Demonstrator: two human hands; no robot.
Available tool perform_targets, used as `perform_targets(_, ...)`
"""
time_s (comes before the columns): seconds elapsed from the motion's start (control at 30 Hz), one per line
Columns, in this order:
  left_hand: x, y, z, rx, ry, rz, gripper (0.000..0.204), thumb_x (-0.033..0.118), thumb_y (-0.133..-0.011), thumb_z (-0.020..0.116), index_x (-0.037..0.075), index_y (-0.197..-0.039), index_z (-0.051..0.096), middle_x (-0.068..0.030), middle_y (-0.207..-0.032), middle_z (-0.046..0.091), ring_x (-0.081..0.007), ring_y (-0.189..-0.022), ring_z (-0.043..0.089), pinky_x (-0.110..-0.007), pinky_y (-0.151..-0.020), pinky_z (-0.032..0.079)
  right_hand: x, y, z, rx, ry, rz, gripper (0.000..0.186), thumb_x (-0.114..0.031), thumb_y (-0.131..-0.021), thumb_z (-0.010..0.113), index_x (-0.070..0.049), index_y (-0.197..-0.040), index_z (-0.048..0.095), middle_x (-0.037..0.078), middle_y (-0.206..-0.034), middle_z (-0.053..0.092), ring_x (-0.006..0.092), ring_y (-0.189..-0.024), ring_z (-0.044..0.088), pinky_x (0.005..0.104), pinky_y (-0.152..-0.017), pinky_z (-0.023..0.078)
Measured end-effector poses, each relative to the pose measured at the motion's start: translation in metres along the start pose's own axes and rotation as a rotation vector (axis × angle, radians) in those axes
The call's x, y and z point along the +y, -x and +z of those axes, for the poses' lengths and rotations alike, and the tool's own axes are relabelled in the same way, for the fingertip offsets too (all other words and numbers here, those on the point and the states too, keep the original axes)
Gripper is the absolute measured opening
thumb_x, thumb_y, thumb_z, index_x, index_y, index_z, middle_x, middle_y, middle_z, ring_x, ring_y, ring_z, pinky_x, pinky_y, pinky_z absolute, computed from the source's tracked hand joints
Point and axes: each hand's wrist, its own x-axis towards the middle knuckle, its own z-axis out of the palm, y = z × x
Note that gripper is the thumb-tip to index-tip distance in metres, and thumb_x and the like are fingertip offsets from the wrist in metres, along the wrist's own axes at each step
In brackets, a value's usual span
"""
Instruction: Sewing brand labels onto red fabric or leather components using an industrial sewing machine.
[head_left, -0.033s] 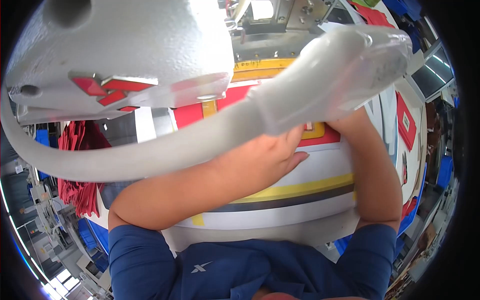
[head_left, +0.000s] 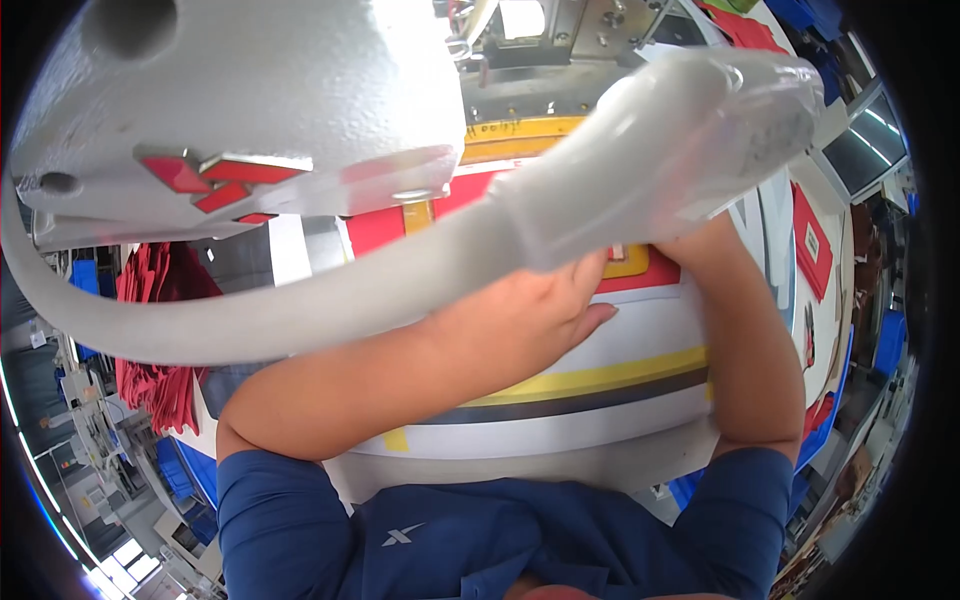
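A grey machine head with a red emblem fills the upper left, and a pale curved housing crosses over my hands. Beneath it, my left hand rests by a red piece with a yellow frame, thumb apart from the bent fingers, whose tips are hidden; it looks open. Just right of that frame, my right hand reaches under the housing, its fingers hidden. Below both hands lies a white work plate with yellow and dark strips.
Red pieces are heaped at the left, beside blue bins. A red item with a label lies at the right, near blue bins. Metal machine parts and yellow bars sit at the back.
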Motion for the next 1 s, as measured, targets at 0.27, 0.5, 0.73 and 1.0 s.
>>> perform_targets(0.27, 0.002, -0.003, -0.003, -0.049, 0.044, -0.070, 0.069, 0.045, -0.086, 0.083, -0.001, -0.134, 0.066, -0.0197, -0.130, 0.064, -0.0362, -0.119, 0.061, -0.046, -0.097, 0.049, 0.011, -0.006, 0.005, 0.033, -0.024, -0.067, 0.015, -0.010, -0.084, 0.073, 0.000, -0.095, 0.070, 0.007, -0.067, 0.060, 0.0185, -0.062, 0.057, 0.0376, -0.060, 0.045)
perform_targets(0.5, -0.012, -0.012, -0.006, 0.023, 0.081, -0.098, 0.075, 0.050, -0.086, 0.084, 0.002, -0.140, 0.063, -0.0169, -0.126, 0.061, -0.0370, -0.112, 0.060, -0.047, -0.097, 0.048, 0.017, -0.010, -0.003, 0.011, -0.372, 0.001, 0.016, -0.014, -0.091, 0.073, 0.000, -0.098, 0.072, 0.003, -0.076, 0.068, 0.0102, -0.069, 0.060, 0.0320, -0.063, 0.048)
perform_targets(0.73, -0.021, -0.023, -0.004, 0.049, 0.014, -0.119, 0.076, 0.051, -0.088, 0.083, 0.005, -0.145, 0.065, -0.0159, -0.128, 0.062, -0.0356, -0.114, 0.059, -0.048, -0.100, 0.045, 0.014, -0.005, -0.014, -0.089, -0.535, 0.056, 0.015, -0.013, -0.095, 0.070, 0.001, -0.101, 0.073, 0.004, -0.084, 0.072, 0.0090, -0.076, 0.062, 0.0289, -0.069, 0.050)
perform_targets(1.0, -0.021, -0.029, -0.007, 0.026, 0.011, -0.141, 0.075, 0.044, -0.086, 0.086, 0.004, -0.146, 0.065, -0.0161, -0.126, 0.061, -0.0362, -0.116, 0.058, -0.048, -0.102, 0.044, 0.019, -0.006, -0.014, -0.076, -0.410, -0.028, 0.010, -0.010, -0.098, 0.067, -0.001, -0.099, 0.069, -0.005, -0.074, 0.059, 0.0035, -0.069, 0.051, 0.0250, -0.063, 0.042)
